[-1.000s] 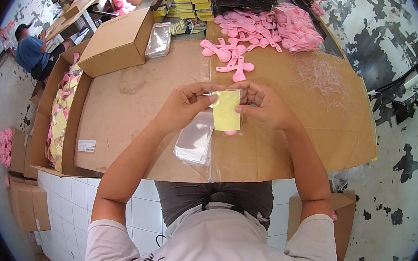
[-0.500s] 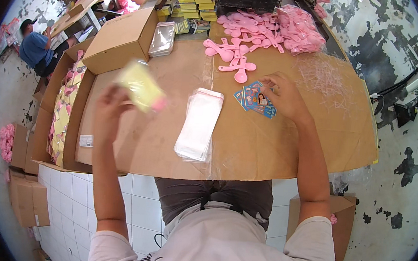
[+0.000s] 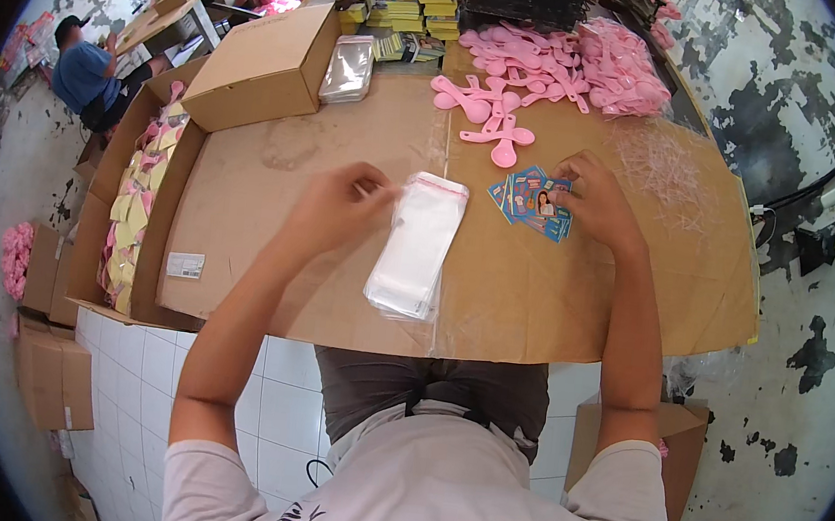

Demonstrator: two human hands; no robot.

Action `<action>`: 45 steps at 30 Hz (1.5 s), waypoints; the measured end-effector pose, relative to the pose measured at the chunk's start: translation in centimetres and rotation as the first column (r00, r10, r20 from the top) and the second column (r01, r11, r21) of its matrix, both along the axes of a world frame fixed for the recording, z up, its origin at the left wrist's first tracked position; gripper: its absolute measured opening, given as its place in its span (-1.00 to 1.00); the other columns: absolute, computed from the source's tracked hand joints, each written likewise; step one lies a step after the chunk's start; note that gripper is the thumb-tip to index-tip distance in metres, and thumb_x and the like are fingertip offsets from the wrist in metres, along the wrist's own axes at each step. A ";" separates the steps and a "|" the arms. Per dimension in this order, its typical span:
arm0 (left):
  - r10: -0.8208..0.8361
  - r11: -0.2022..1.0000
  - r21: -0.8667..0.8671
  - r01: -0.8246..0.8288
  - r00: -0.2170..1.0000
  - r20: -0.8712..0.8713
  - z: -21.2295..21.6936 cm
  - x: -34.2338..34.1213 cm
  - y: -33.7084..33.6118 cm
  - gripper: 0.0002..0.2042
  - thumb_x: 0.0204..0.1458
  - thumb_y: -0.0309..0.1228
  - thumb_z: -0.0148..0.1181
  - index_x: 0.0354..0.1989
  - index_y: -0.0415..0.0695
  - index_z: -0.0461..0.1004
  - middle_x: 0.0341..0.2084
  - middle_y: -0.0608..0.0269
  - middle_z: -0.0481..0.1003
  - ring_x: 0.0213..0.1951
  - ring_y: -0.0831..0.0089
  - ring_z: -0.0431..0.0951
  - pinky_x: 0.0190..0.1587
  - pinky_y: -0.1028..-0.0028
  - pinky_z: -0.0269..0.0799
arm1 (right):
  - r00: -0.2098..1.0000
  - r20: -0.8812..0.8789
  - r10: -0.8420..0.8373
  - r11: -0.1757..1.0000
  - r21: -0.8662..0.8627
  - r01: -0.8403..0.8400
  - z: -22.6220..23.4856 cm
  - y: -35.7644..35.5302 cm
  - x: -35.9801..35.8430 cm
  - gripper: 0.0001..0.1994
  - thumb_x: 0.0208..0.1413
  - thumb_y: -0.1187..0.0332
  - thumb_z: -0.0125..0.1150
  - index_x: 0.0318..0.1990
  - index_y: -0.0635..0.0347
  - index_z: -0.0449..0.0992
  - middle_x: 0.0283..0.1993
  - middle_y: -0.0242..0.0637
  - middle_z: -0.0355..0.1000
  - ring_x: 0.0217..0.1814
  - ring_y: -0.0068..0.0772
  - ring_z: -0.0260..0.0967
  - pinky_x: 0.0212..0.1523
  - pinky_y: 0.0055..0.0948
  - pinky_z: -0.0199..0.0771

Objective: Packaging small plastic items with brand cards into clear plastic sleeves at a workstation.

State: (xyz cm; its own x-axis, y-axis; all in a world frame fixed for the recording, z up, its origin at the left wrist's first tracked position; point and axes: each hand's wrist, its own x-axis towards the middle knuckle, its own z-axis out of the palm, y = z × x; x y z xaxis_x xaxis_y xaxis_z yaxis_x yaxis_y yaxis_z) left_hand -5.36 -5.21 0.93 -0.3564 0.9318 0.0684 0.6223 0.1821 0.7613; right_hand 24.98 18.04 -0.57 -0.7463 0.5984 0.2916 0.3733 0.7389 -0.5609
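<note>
My left hand (image 3: 344,208), slightly blurred, hovers at the left edge of a stack of clear plastic bags (image 3: 413,250). Its fingers are loosely bent and apart, with nothing visible in them. Over on the right, my right hand (image 3: 592,199) has its fingertips closed on the edge of a blue printed card (image 3: 546,205). That card lies on a fanned pile of similar blue cards (image 3: 517,192). Just beyond the cards, pink measuring spoons (image 3: 504,148) lie in a loose heap.
At the left stands an open carton (image 3: 158,266) of yellow-and-pink packets. Behind are a closed cardboard box (image 3: 260,70), more clear bags (image 3: 348,68), stacked yellow cards (image 3: 398,13) and a bag of pink spoons (image 3: 622,69). A person (image 3: 89,73) sits far left.
The yellow-and-pink packet has left my left hand, which has swung right toward the clear bags. My right hand stays at the blue cards. The whole view has shifted slightly.
</note>
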 end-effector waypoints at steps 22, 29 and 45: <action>-0.285 0.955 0.258 0.143 0.675 0.680 -2.1 0.7 4.1 -0.67 0.22 -0.51 0.24 0.11 -0.24 0.35 -0.34 0.16 0.65 -0.29 0.50 0.65 -0.19 0.55 0.53 | 0.902 -0.426 -0.068 0.889 -0.436 -0.138 -1.1 -3.2 -3.2 -0.85 0.20 0.52 0.23 -0.09 0.29 0.55 -0.20 -0.36 0.51 -0.26 -0.62 0.43 -0.25 -0.53 0.46; -0.306 0.952 0.254 0.172 0.602 0.738 -2.1 3.2 3.6 -0.48 0.18 -0.55 0.29 0.30 -0.25 0.25 -0.28 0.05 0.67 -0.19 0.43 0.68 -0.10 0.49 0.56 | 0.794 -0.569 -0.212 0.771 -0.597 -0.222 -0.6 -5.9 -5.3 -0.84 0.29 0.45 0.22 -0.05 0.32 0.56 -0.19 -0.40 0.51 -0.27 -0.71 0.42 -0.29 -0.62 0.44; -0.391 0.920 0.192 0.341 0.765 0.513 -1.7 5.4 2.8 -0.44 0.22 -0.55 0.25 0.39 -0.16 0.23 -0.22 0.13 0.67 -0.16 0.61 0.59 -0.07 0.52 0.48 | 0.829 -0.559 0.004 0.706 -0.586 -0.399 -0.6 -7.7 -5.6 -0.74 0.21 0.47 0.35 0.02 0.31 0.51 -0.21 -0.35 0.55 -0.21 -0.62 0.51 -0.25 -0.58 0.47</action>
